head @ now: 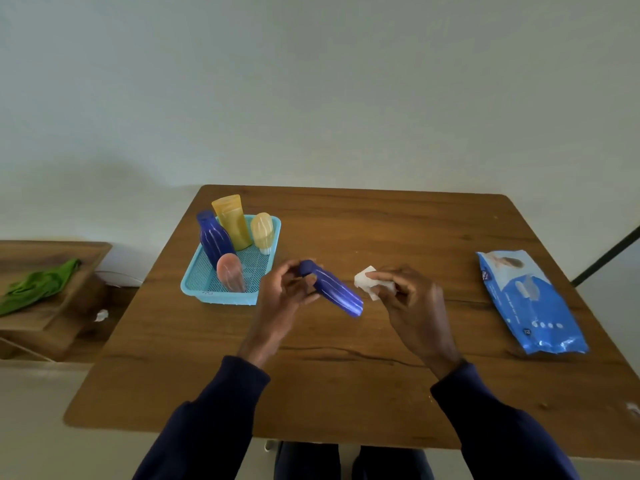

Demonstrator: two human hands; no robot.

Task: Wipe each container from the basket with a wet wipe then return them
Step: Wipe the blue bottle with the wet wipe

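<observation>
Both forearms, in dark sleeves [214,414], reach in from the near edge, hands up and close together. Left hand [285,294] has its fingers curled round the cap end of a blue bottle [337,291]. Right hand [412,299] is pinching a white wipe [363,280] just to its right.

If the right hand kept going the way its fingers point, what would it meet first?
Likely the blue bottle in the left hand, wet wipe touching first; depth is unclear, so the right hand might pass behind.

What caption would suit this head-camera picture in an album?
A person's left hand holds a blue bottle while the right hand pinches a wet wipe, beside the turquoise basket.
</observation>
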